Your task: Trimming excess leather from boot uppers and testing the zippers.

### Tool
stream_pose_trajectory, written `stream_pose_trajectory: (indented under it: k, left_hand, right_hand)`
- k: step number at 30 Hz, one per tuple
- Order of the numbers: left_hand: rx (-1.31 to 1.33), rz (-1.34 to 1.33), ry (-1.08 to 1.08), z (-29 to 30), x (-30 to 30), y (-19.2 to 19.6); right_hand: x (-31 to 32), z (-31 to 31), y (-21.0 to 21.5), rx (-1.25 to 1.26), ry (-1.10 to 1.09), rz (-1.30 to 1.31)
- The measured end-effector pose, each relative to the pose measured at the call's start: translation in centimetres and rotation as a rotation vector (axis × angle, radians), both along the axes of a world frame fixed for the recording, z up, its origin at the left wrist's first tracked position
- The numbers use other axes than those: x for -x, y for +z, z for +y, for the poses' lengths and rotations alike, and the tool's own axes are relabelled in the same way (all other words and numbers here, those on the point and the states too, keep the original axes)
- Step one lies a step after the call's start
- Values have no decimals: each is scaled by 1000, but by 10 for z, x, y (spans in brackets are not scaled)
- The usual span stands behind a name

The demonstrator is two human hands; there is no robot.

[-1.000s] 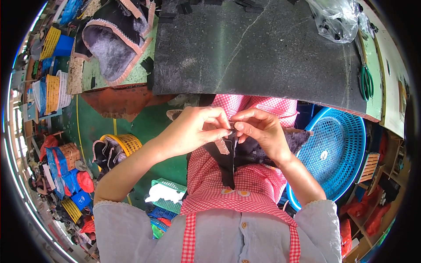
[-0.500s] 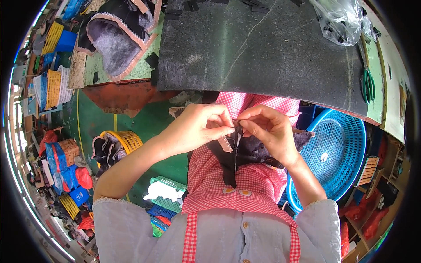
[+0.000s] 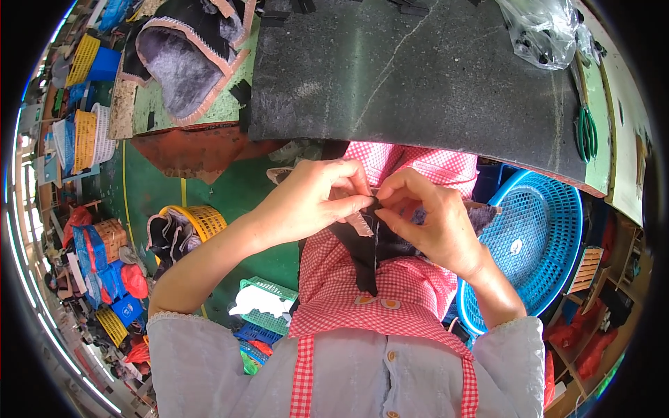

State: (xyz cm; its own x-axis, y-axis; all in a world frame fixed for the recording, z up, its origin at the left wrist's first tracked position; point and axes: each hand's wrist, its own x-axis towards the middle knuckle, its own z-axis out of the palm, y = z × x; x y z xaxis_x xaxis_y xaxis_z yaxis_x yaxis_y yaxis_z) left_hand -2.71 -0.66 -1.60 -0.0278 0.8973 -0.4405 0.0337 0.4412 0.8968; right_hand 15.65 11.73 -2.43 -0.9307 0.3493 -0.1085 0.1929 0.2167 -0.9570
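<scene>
Over my lap hangs a black fur-lined shoe upper with a pale pinkish edging strip. My left hand pinches its top edge between thumb and fingers. Close beside it, my right hand has thumb and forefinger together at the same edge; whatever tiny bit lies between those fingertips is too small to make out. Dark grey fur lining shows behind the right hand and out past its wrist. The upper's lower point dangles onto the red checked apron.
Ahead is a table with a black mat. On it lie more fur-lined uppers, a clear plastic bag and green-handled scissors. A blue basket stands at my right, a yellow basket and green basket at left.
My right hand has turned and shifted slightly, its fingertips staying near the upper's edge. The left hand keeps its pinch almost unmoved.
</scene>
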Motion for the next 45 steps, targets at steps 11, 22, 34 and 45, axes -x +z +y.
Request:
stream_pose_trajectory:
  k: [11, 22, 34, 45]
  left_hand:
    - [148, -194, 48, -2, 10, -6]
    - [117, -233, 14, -10, 1, -2]
    - [78, -233, 37, -12, 1, -5]
    - [123, -177, 98, -3, 0, -14]
  right_hand:
    - [-164, 54, -65, 128, -398, -933]
    - [-26, 2, -53, -525, -270, 52]
    - [-2, 11, -66, -112, 54, 75]
    - [-18, 13, -53, 408, 0, -170]
